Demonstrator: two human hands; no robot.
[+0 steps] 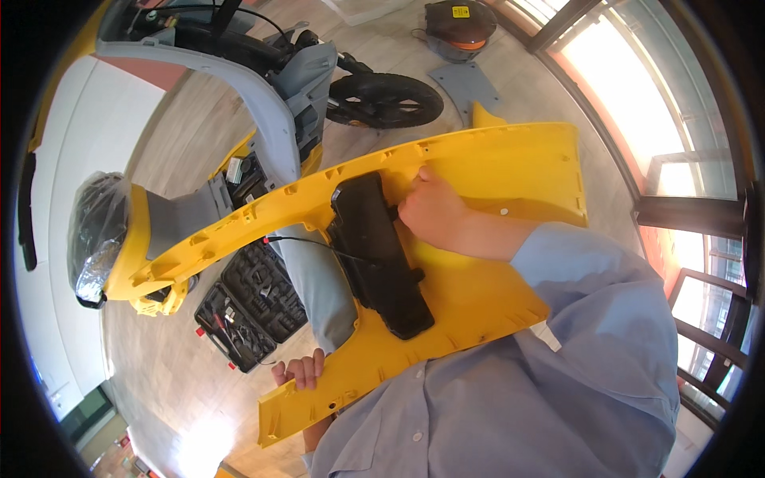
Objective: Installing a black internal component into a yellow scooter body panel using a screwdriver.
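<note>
A large yellow body panel (494, 151) lies across my lap with its ribbed inner side up. My left hand (299, 371) is closed over its lower left edge, fingers wrapped round the rim. On the panel rests a long black plastic box (378, 251), set at a slant. My right hand (430, 207) is closed against the panel just right of the box, beside a small tab on its side. Whatever its curled fingers hold is hidden. From the box a thin black cable (307, 240) runs left to a red tip over the panel's edge.
A partly stripped grey and yellow scooter (275, 119) stands ahead, its black wheel (390, 100) at the far side. A tool case (247, 307) lies unfolded on the floor at left. Farther off are a grey flat plate (466, 84) and a dark rounded box (460, 30). Windows line the right.
</note>
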